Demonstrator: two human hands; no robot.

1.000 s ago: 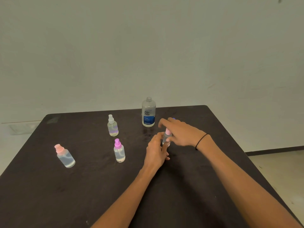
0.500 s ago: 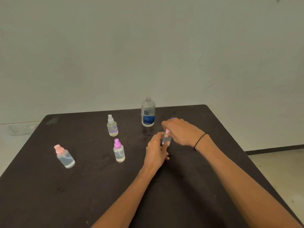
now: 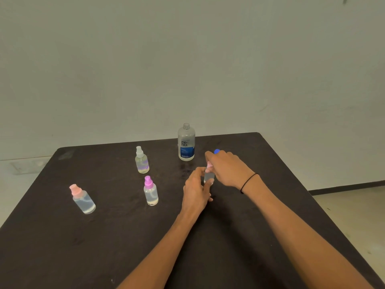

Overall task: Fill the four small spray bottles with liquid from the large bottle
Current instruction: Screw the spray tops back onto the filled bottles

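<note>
- Gripping the small spray bottle (image 3: 209, 176) near the middle of the table (image 3: 250, 247), the left hand (image 3: 195, 191) has its fingers curled round the clear body; the right hand (image 3: 226, 168) pinches the pink spray top (image 3: 209, 164) from above, fingers curled over it.
- Standing uncapped just behind the hands, the large bottle (image 3: 186, 142) has a blue cap (image 3: 216, 151) peeping out beyond the right knuckles; whether that cap lies on the table or is held, I cannot tell.
- Three other spray bottles stand apart to the left, all capped and holding liquid: white-topped (image 3: 141, 161), magenta-topped (image 3: 150, 191), and pink-topped (image 3: 82, 200).
- Risks, as I judge them: a hard twist on the top could tilt the held bottle and spill; a cross-threaded top would leak later; the right forearm, swinging back, might knock the open large bottle over.
</note>
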